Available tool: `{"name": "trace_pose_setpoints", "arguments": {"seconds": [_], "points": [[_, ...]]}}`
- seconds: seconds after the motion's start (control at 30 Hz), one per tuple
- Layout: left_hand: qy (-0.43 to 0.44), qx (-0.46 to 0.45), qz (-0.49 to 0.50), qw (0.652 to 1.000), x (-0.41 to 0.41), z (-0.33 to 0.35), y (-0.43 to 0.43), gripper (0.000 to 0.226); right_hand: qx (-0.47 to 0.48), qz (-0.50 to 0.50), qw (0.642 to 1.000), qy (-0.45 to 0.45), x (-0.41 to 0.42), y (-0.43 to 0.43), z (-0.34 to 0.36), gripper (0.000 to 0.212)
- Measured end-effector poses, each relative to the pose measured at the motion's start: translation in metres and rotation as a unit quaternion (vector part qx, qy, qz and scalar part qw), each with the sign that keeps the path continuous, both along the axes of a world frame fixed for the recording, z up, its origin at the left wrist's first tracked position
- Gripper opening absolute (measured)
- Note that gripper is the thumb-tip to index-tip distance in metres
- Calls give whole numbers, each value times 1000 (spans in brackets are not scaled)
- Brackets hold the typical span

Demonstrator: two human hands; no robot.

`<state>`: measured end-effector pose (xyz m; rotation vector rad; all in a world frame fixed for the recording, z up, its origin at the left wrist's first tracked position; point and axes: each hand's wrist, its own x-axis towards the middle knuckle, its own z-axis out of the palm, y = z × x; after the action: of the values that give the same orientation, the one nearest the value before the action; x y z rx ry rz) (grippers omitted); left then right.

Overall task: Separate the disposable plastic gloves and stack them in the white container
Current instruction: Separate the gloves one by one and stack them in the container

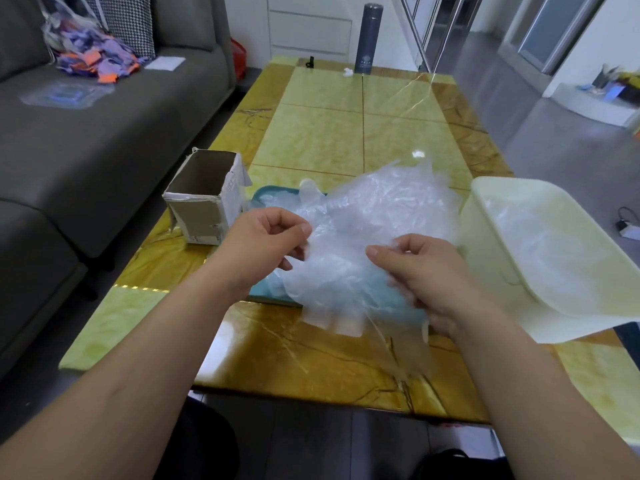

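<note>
The white container (568,317) stood right of the teal tray (267,293), over which a clump of clear plastic gloves (374,220) hung, pinched by the left hand (266,240) and right hand (426,271). The clinging film could well bring two gloves away together, or tear under a jerk.

translucent clear gloves (374,216) over a teal tray (273,197). beside them, a white container (502,202). yellow-and-amber marbled surface (346,133), grey sofa (86,133).

Lighting: soft, even, bright indoor daylight. I log glare streaks on the glossy table (398,95), upper centre; glints on gloves (374,209); wide-angle bowing at edges; white container (588,323) rim soft.
</note>
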<state>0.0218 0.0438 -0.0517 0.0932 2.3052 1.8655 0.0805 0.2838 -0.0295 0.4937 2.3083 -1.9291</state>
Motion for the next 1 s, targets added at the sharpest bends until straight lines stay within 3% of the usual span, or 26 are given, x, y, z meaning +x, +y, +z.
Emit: {"name": "trace_pose_setpoints", "arguments": {"seconds": [0.1, 0.17, 0.27, 0.37, 0.5, 0.67, 0.77, 0.9, 1.0], "points": [[80, -202, -10, 976, -3, -14, -1, 6, 89, -35, 991, 92, 1, 1, 4, 22], [71, -277, -93, 954, 0, -22, 2, 25, 166, -51, 978, 116, 1, 3, 4, 18], [56, -375, -175, 909, 3, -28, 12, 42, 195, -61, 970, 132, 2, 4, 2, 14], [52, -392, -208, 894, 4, -26, 15, 37, 212, -65, 966, 136, 0, 6, -3, 13], [34, -385, -230, 893, 6, -20, 10, 12, 197, -80, 967, 138, -5, 11, -8, 14], [22, -322, -181, 929, 8, -9, -2, 1, 196, -87, 966, 142, -7, 13, -8, 14], [53, -264, -58, 961, 3, -5, -6, 7, 197, -109, 961, 160, -6, 12, -3, 13], [74, -51, 101, 991, 5, 5, -5, 6, 186, -120, 963, 157, -2, 11, -4, 16], [53, 92, 64, 992, 11, 21, -4, 22, 155, -122, 969, 151, -2, 9, -4, 10]]}}
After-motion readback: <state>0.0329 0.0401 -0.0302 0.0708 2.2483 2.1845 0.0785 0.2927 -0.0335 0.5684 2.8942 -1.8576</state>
